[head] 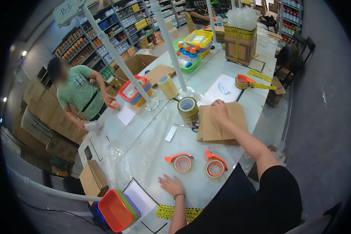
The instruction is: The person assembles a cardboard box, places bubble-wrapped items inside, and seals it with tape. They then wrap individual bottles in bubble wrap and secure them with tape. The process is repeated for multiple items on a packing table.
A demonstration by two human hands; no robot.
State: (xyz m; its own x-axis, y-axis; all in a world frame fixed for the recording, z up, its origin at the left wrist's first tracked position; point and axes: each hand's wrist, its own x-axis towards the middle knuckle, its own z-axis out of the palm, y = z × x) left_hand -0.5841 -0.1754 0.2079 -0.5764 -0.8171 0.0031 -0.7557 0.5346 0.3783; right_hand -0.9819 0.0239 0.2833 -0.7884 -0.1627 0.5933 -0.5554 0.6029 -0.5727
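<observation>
My right hand (219, 110) rests on the upper edge of a stack of flat brown cardboard pieces (207, 125), its fingers curled; whether it grips one is unclear. Flat on the white table (152, 140) lies my left hand (171, 186), fingers apart, holding nothing. Above it are two orange tape dispensers with clear tape, one (182, 163) nearer the left hand, the other (215, 168) to its right. Black-handled scissors (194, 127) lie beside the stack, near a column of yellow-black tape rolls (188, 109). A small white strip (170, 133) lies left of the scissors.
Bubble wrap (152, 146) stretches over the table. Red, green and purple baskets (117, 209) stand at the lower left. White posts (172, 44) rise from the tabletop. Across it, a co-worker (80, 87) holds a tape dispenser and a wrapped item. Farther back are bottles (190, 54) and a taped carton (239, 46).
</observation>
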